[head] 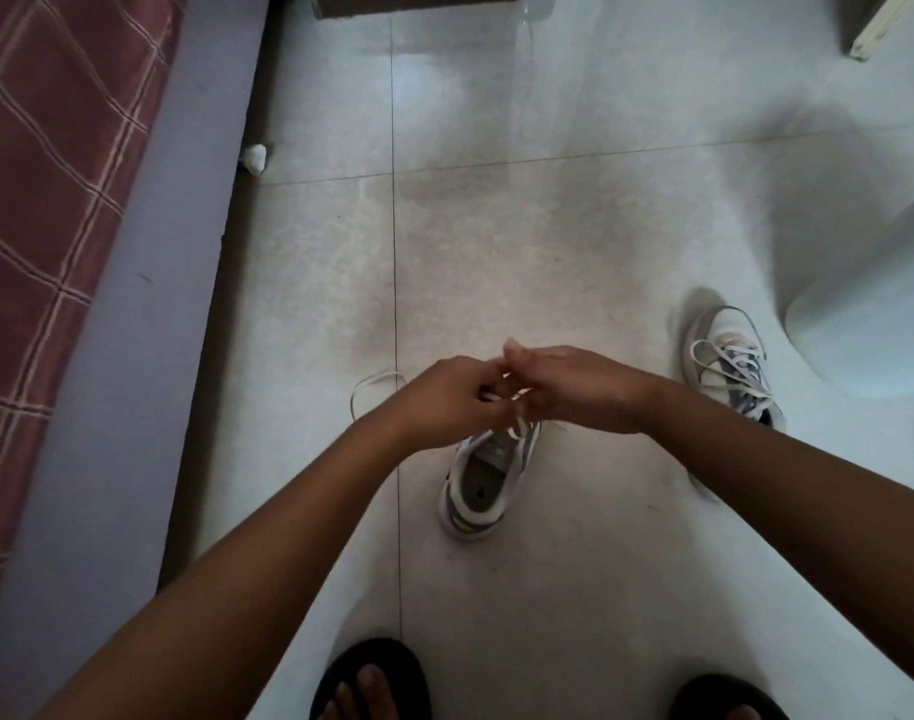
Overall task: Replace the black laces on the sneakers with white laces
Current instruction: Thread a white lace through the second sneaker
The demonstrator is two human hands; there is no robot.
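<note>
- Over the middle of the floor (548,226), both hands meet right above a sneaker (483,480)
- left hand (452,400) has fingers curled, pinching the white lace (374,381), which loops out to its left
- right hand (574,387) also curled on the lace, fingertips touching the left's
- 2nd sneaker (730,361) sits w/ white laces in, toward the floor's right side
- bed (55,226) runs along the left edge
</note>
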